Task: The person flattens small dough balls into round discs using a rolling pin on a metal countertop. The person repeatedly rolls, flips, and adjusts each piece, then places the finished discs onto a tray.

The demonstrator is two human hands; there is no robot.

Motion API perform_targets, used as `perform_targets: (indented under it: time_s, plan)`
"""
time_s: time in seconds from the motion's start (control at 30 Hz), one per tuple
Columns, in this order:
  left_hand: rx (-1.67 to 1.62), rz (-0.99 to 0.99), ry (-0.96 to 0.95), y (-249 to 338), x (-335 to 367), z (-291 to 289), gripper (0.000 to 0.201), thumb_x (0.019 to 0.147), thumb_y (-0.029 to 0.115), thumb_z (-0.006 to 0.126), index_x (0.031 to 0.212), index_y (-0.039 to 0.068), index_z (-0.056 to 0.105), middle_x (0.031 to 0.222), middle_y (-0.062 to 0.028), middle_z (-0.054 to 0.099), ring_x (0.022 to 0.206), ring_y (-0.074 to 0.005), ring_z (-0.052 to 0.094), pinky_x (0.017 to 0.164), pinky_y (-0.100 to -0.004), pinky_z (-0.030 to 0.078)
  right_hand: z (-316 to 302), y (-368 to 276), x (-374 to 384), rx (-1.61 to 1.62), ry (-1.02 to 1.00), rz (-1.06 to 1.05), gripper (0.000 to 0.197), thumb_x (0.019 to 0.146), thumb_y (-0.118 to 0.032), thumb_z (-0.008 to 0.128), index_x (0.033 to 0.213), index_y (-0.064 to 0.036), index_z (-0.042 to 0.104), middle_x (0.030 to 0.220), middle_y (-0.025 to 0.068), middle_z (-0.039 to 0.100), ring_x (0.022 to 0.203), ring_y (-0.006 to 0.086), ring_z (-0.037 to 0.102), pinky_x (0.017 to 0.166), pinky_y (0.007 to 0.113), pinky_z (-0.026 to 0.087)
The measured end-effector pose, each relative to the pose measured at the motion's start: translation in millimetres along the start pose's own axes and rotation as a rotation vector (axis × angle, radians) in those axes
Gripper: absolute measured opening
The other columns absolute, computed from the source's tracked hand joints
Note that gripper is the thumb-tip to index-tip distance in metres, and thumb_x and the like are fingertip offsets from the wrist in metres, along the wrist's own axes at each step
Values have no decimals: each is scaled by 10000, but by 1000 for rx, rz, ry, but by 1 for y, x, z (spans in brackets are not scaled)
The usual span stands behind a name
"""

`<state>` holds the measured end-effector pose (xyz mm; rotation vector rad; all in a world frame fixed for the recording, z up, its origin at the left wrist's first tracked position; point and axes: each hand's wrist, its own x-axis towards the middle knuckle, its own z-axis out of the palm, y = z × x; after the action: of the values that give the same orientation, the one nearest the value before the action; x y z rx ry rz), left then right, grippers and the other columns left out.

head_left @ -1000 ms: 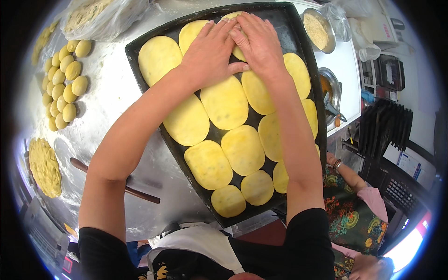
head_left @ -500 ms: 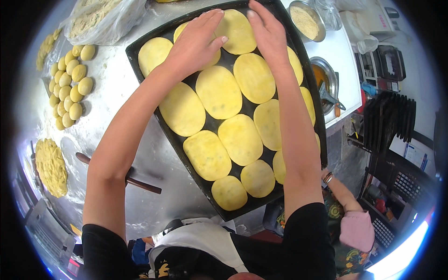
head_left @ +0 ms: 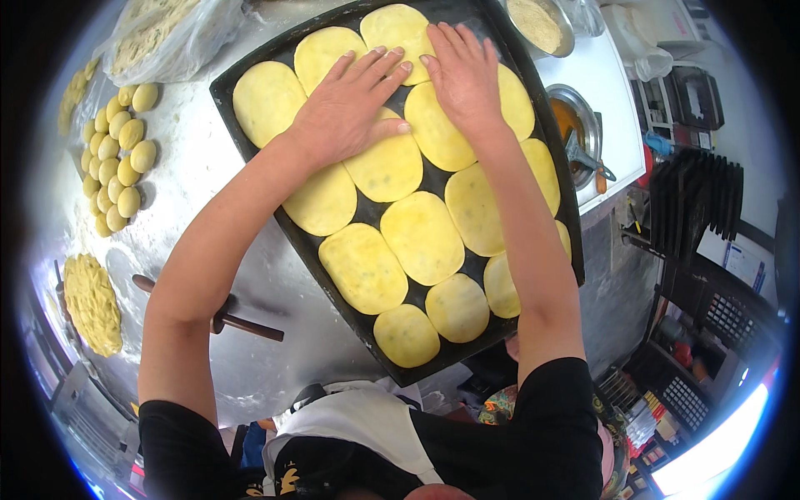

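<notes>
Flat yellow dough rounds [head_left: 422, 237], smooth, faintly mottled, some oblong, fifteen visible, in one black tray [head_left: 462, 12] on a counter [head_left: 292, 358], left hand [head_left: 352, 107] and right hand [head_left: 464, 82] spread palm-down over them, each grip loose, grasping nothing

A brown rolling pin [head_left: 252, 327] lies well apart from a metal bowl [head_left: 591, 125].

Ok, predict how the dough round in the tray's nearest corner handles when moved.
The dough round would probably sag, looking broad and thin. It may dent easily, as it looks like raw dough. Lying flat, it probably won't roll.
</notes>
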<state>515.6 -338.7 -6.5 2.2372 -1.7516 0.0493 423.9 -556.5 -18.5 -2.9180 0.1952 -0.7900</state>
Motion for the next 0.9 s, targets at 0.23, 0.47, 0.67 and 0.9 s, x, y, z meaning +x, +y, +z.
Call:
perform_targets:
  time_s: [0.23,0.47,0.67,0.9]
  plan:
    - [1,-27,-4,4,2,-8,773,1050,599,545,1604,66,460,1691,-120,428,1581,-318,365,1316,-551,255,-27,11,12,531,128,400,434,1004,-219,701,1398,-52,630,1405,182,666,1345,383,581,1161,518,429]
    - [-17,-75,18,13,-6,1,775,1072,576,530,1635,56,414,1708,-135,394,1581,-350,359,1315,-543,251,18,-12,19,-22,-53,100,647,1096,-414,564,1581,0,457,1609,200,510,1503,393,443,1235,555,339]
    - [-254,-198,46,10,-5,-19,779,1062,544,581,1591,-9,436,1661,-193,447,1564,-372,380,1309,-515,282,21,-7,21,-29,-167,125,698,1081,-461,558,1601,-18,416,1650,157,463,1552,361,368,1275,576,261]
    - [40,-288,116,-8,-28,-8,801,1054,537,598,1571,-53,437,1666,-209,436,1571,-376,370,1305,-516,283,27,-43,34,33,-107,-82,585,1067,-376,608,1530,-27,529,1606,156,523,1501,351,447,1236,565,332]
